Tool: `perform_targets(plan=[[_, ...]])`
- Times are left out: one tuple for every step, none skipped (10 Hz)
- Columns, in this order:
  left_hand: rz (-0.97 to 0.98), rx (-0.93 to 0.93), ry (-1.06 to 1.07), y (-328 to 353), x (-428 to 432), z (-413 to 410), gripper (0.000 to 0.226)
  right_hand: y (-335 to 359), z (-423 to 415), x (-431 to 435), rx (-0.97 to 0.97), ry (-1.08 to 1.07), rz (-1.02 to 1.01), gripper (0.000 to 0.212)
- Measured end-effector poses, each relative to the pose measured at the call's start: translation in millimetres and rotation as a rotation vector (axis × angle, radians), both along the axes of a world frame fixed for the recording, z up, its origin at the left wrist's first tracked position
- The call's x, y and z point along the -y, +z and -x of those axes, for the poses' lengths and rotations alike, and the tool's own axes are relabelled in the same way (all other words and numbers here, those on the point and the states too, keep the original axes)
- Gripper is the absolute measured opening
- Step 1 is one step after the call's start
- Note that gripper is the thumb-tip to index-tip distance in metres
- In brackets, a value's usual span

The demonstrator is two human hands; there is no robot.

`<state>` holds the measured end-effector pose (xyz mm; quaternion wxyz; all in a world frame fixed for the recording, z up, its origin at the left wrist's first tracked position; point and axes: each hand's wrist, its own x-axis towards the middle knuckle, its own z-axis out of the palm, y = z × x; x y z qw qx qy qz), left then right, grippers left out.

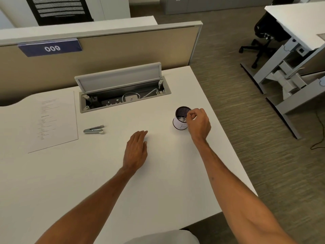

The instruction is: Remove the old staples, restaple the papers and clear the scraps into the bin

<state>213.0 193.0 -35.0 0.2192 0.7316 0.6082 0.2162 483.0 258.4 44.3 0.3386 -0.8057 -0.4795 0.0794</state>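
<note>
Head view: right hand point(199, 123) hovers over the small bin point(180, 120), fingertips pinched together; what they hold is too small to tell. Left hand point(136, 150) lies flat and empty on the bench point(105, 173).

- The left hand point(136, 148) lies palm down, flat on the tabletop point(105, 173), fingers straight and close together, pointing toward 1 o'clock.
- Its bare forearm runs back from the wrist toward 7 o'clock, out of the lower edge of the view.
- The right hand point(199, 123) is held raised, at 2 o'clock from the left hand and well apart from it.
- Its fingers are curled in, with thumb and fingertips point(189, 115) pinched together; whether anything is between them cannot be told.
- The right forearm, also bare, stretches back toward 5 o'clock to the lower right corner.
</note>
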Motion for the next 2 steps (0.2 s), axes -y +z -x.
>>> perform_targets(plan=[[0.000, -0.024, -0.018, 4.1, 8.7, 2.5, 0.047, 6.5, 12.3, 21.5, 0.008, 0.019, -0.133, 0.012], [-0.044, -0.030, 0.003, -2.1, 16.1, 10.8, 0.045, -10.2, 41.1, 49.4, 0.011, 0.132, -0.187, 0.008]])
